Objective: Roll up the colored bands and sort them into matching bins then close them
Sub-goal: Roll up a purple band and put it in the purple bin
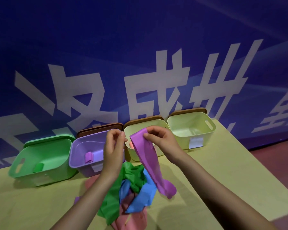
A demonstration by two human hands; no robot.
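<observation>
A long purple band (150, 161) hangs above the table. My right hand (158, 138) pinches its top end. My left hand (114, 145) is raised beside it with curled fingers near the band's edge; whether it grips the band is unclear. Below lies a heap of green bands (131, 176), blue bands (140, 200) and pink bands (131, 219). The green bin (40, 156) holds a rolled green band (38, 167). The purple bin (88, 146) holds a rolled purple band (88, 157). Two pale yellow bins (156, 125) (191, 130) stand to the right.
All bins stand open in a row against a blue wall with large white characters. Brown lids (100, 129) and a green lid (48, 140) lean behind them. The yellow table's right edge (249, 156) runs diagonally, with dark red floor beyond.
</observation>
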